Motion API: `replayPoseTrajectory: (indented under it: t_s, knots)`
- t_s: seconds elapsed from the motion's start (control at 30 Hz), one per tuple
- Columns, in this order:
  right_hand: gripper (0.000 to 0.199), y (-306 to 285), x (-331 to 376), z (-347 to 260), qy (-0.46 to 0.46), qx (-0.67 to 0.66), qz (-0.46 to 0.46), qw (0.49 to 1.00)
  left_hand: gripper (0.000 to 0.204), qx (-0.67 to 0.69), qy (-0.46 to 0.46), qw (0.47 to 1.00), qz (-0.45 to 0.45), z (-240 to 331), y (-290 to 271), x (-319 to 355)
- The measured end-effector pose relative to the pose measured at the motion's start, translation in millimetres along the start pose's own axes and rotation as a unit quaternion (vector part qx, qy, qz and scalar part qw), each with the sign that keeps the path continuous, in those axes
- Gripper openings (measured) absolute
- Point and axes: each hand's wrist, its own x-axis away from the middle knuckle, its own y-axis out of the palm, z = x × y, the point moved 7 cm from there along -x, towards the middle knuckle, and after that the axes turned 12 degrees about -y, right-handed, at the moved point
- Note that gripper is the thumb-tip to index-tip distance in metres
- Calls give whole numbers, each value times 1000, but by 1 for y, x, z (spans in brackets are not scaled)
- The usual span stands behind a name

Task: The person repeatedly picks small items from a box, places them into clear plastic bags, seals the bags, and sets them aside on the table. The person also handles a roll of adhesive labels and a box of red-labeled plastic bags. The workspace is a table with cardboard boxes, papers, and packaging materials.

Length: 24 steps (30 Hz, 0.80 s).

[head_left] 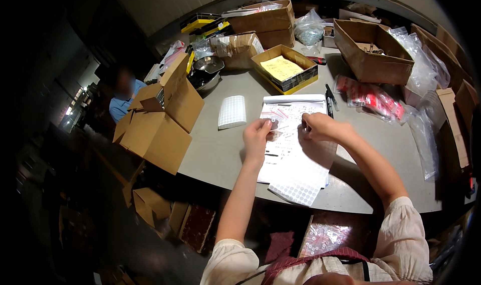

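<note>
Pinching left grip (257, 138) on bag (277, 125)

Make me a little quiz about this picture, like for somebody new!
1. What does the left hand hold?
2. True or false: the yellow paper lies inside an open box.
3. On which side of the white papers are the red-and-clear packets? A) left B) right

Key: 1. A small clear plastic bag. 2. True. 3. B.
</note>
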Motion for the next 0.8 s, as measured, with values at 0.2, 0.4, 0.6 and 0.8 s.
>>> replayPoseTrajectory:
  t_s: [0.2,0.4,0.6,0.8]
  knots:
    - [26,-25,3,-21,-131,-117,107,979,26,-34,-89,991,-90,6,17,21]
    - [24,-40,11,-44,-195,-100,156,963,20,-53,-57,989,-128,14,32,35]
    - [26,-40,12,-45,-153,-66,124,978,16,-80,-17,991,-108,16,33,38]
    - [24,-44,14,-35,-135,-94,103,981,16,-84,23,990,-109,4,27,29]
